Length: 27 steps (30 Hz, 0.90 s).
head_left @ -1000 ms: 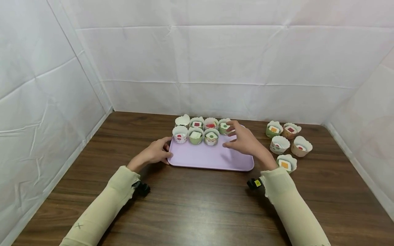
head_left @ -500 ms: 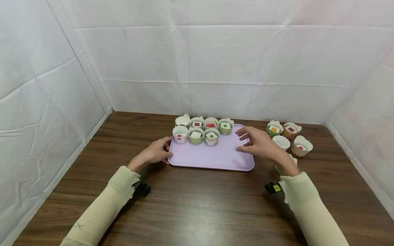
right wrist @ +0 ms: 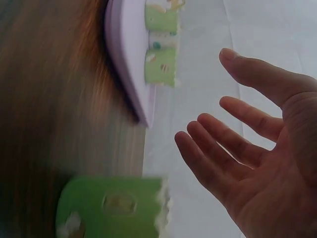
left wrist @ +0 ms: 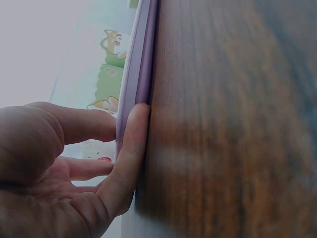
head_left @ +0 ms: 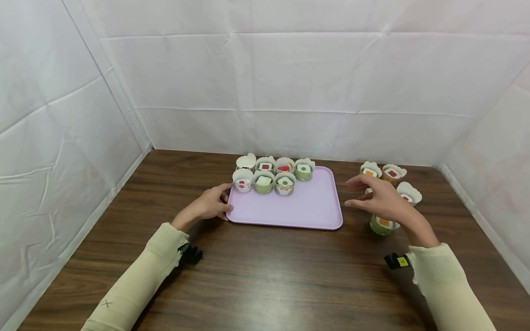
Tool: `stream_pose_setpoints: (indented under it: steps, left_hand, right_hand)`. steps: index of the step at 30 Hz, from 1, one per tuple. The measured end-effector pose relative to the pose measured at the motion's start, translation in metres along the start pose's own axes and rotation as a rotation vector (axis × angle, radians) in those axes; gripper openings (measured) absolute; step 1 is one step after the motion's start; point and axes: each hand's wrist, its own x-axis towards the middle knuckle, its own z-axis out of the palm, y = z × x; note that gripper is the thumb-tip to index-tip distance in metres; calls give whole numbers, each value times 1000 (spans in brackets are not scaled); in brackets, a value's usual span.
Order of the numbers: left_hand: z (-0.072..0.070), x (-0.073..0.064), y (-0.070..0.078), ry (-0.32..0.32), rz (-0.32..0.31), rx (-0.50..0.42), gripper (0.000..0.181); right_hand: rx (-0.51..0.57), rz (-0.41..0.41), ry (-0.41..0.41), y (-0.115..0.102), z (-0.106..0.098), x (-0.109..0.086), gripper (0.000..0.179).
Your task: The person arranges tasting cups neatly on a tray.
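Observation:
A lilac tray (head_left: 285,214) lies on the wooden table, with my left hand (head_left: 210,203) holding its left rim. In the left wrist view, the thumb and fingers meet at the tray's edge (left wrist: 136,74). Two rows of patterned paper baking cups (head_left: 263,185) fill the tray's back left part; small pale pieces with coloured tops sit in several of them. Off the tray's right side, my right hand (head_left: 383,197) hovers over several more cups, fingers apart and holding nothing. It partly hides a green cup (head_left: 378,226), which shows large in the right wrist view (right wrist: 114,208).
At the far right are more cups, among them a brown one (head_left: 392,174) and a white-rimmed one (head_left: 409,193). White cloth walls (head_left: 290,92) enclose the table (head_left: 248,276) at the back and sides.
My right hand has moved right, from above the tray's right part to the loose cups. The left hand and the cups on the tray have stayed put.

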Motion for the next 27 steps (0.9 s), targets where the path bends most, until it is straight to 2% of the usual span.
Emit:
stream_pose_setpoints:
  steps: [10,19,24,27]
  left_hand:
    - [-1,-1,0,-3,3,1,75]
    - [0,0,0,-5,1,-3,75]
    - [1,1,-2,-4,6,-8,75]
    - [1,1,-3,-1,2,-10,75]
  right_hand:
    - [4,-15,112,25,-11,-28,39]
    - [27,60,11,45,-27,-42,43]
    - [29,49,11,48,-30,-43,40]
    - [48,24,-17,49,-31,-44,37]
